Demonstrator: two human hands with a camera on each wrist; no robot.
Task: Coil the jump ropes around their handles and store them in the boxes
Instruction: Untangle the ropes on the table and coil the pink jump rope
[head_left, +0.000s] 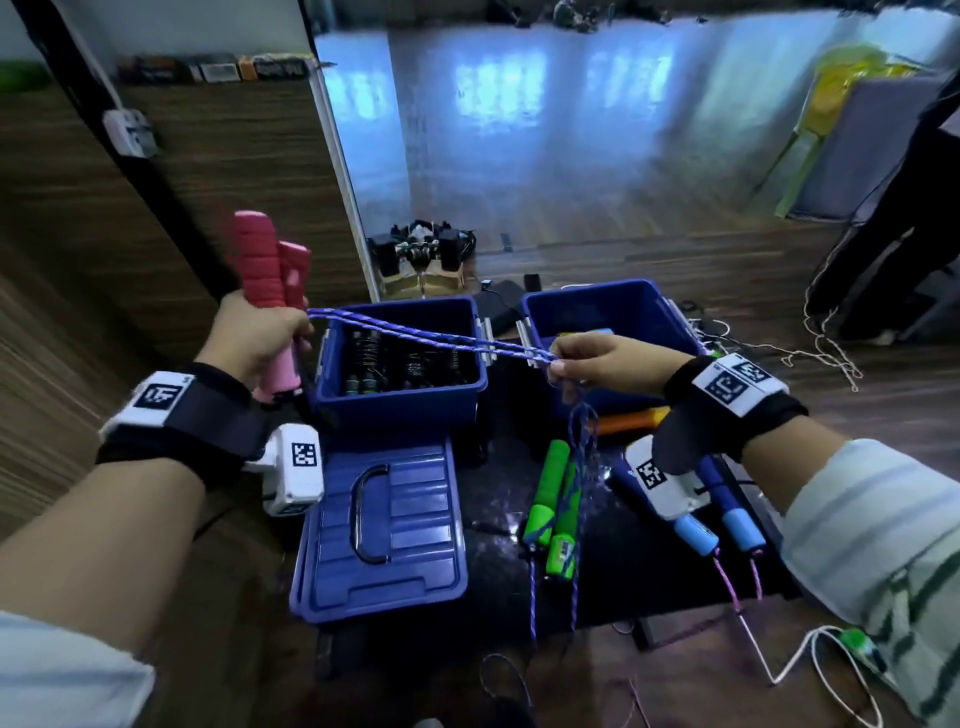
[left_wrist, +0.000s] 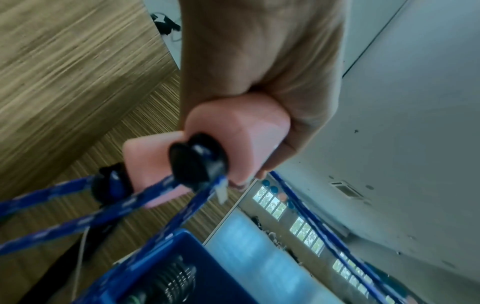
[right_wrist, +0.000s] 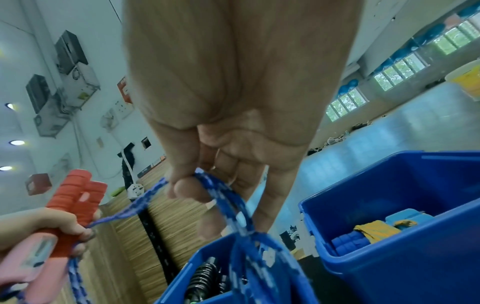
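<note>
The left hand (head_left: 260, 338) is clamped round both pink handles (head_left: 270, 280), held side by side and upright, at the left above the left blue box (head_left: 400, 400). The right hand (head_left: 608, 364) pinches the blue rope (head_left: 431, 338) between thumb and fingers above the gap between the two boxes; the rope runs doubled and taut from the handles to that pinch, and the slack hangs below it.

Risks, as judged:
- The hanging slack drops onto the green-handled rope (head_left: 550, 509) lying on the dark mat; it may snag or tangle there as the coil is drawn in.
- The taut strands pass just over the left box's rim; a low turn could catch the rim or the coiled ropes already stored inside.
- A loose pinch would release the tension, and the turns would slacken on the handles.

Surroundings: the right blue box (head_left: 613, 312) holds a blue item and something yellow. A blue lid (head_left: 384, 525) lies near, in front of the left box. A rope with blue handles (head_left: 722, 514) lies at the near right, partly under the right wrist; an orange handle (head_left: 628, 418) lies beside the right box. Loose cords trail over the wooden floor at the right. No bench is in view.
</note>
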